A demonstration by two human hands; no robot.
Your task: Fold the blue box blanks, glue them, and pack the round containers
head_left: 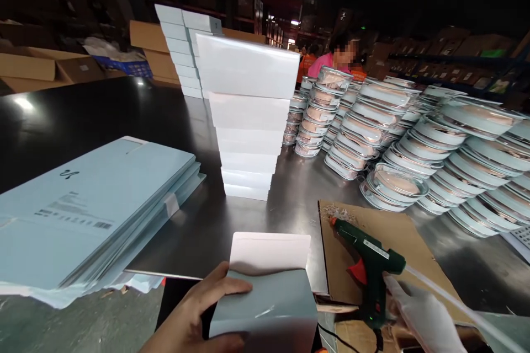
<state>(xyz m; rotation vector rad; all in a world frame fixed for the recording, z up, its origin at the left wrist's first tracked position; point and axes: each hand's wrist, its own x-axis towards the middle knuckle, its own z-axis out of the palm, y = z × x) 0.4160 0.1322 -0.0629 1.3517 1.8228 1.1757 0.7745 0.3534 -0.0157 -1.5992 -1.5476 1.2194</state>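
Glossy table, dim warehouse; left grip around box, right grip unclear at glue gun

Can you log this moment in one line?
left hand: holding pale-blue cardboard box, flap open | right hand, white-gloved: at green plastic glue gun | glue gun: over brown cardboard sheet

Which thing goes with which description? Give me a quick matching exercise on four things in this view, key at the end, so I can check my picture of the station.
Things
1. Glue gun
2. Small box
3. Flat blue cartons
4. Round containers

Descriptions
A. Piled on the left side of the view
B. Several stacks on the right side of the view
C. Dark green with red parts
D. Held in the left hand

Pairs: 1-C, 2-D, 3-A, 4-B
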